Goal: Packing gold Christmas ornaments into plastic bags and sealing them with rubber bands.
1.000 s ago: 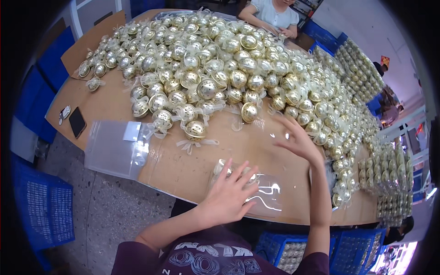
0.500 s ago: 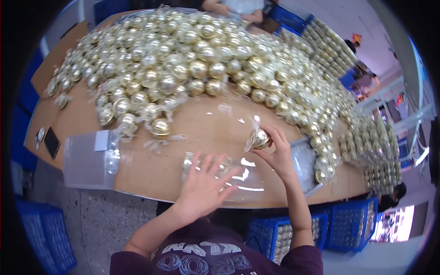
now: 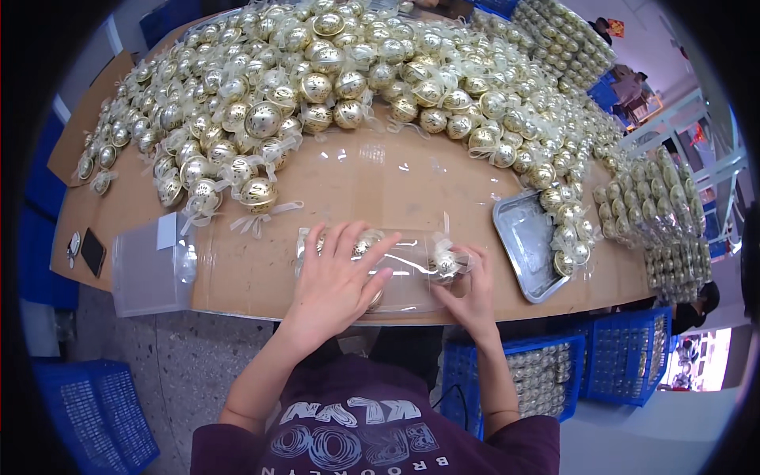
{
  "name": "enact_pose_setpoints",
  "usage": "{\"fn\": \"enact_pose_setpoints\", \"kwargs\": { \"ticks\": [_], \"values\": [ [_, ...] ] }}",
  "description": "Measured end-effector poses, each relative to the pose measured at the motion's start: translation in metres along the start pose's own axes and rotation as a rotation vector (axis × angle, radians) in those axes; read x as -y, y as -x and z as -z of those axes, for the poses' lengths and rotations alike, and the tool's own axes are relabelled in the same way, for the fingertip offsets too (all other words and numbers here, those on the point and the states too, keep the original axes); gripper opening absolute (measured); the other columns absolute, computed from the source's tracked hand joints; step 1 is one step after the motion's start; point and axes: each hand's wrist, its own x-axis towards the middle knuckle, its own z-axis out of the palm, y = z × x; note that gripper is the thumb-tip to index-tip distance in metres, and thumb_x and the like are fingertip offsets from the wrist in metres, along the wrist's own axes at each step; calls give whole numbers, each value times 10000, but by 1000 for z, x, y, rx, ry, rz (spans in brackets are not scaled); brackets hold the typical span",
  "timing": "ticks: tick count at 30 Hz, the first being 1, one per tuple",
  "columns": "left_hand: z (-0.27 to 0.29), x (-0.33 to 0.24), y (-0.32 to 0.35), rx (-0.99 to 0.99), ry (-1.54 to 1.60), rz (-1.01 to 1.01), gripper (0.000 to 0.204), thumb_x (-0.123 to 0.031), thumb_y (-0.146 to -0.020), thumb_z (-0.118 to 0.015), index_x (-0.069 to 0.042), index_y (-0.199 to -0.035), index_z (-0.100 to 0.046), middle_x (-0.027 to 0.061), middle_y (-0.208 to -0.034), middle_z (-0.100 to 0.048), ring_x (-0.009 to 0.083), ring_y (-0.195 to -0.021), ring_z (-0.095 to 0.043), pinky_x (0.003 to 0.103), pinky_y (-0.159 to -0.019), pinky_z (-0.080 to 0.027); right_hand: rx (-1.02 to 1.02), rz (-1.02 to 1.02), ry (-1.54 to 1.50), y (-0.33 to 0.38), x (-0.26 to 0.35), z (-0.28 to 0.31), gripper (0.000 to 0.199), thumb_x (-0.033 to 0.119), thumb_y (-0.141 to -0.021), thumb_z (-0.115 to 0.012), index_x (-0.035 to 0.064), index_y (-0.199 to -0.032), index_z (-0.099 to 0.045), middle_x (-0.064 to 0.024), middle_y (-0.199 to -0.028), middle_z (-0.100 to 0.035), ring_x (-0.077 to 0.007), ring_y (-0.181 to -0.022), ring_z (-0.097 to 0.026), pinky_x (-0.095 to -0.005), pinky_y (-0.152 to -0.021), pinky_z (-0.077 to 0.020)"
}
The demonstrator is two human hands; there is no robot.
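While spread flat, left hand (image 3: 336, 277) pinning a clear box (image 3: 396, 273) at the table's (image 3: 261, 273) near edge. Right hand (image 3: 467, 289) pinching a gold ball (image 3: 445, 264) at the box's open end. Bare cardboard between box and ball heap (image 3: 332, 87); metal tray (image 3: 526, 241) just right.

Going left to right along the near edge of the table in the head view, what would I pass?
Black phone → clear plastic box → left hand on a clear tube → right hand pushing a gold ball in → metal tray → stacked trays of balls.
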Motion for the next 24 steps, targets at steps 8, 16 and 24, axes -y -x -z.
{"fn": "enact_pose_setpoints", "kwargs": {
  "ticks": [8, 16, 24],
  "values": [
    [-1, 0, 1, 8, -16, 14, 431, -333, -943, -505, -205, -1355, -492, 135, -1250, -459, 276, -1236, -389, 483, -1081, -206, 110, 6, 165, 0, 0, 18, 615, 8, -664, -784, 29, -1241, -570, -117, -1140, -505, -183, -886, -569, -307, -730, -491],
    [-2, 2, -3, -1, -63, -73, 408, -330, -926, -529, -335, -1333, -501, 140, -1242, -465, 280, -1226, -392, 515, -1081, -211, 208, -226, -624, -17, -6, -21, 513, -13, -702, -775, 10, -1173, -571, -82, -1126, -570, -141, -1030, -565, -267, -865, -483],
    [-9, 7, 3, -27, -74, -72, 448, -301, -878, -579, -372, -1317, -527, 155, -1219, -475, 327, -1196, -413, 552, -1046, -260, 403, -490, -714, -68, -43, -2, 261, 32, -821, -687, -7, -1076, -646, -44, -1007, -625, -122, -856, -601, -244, -776, -489]
  ]
}}
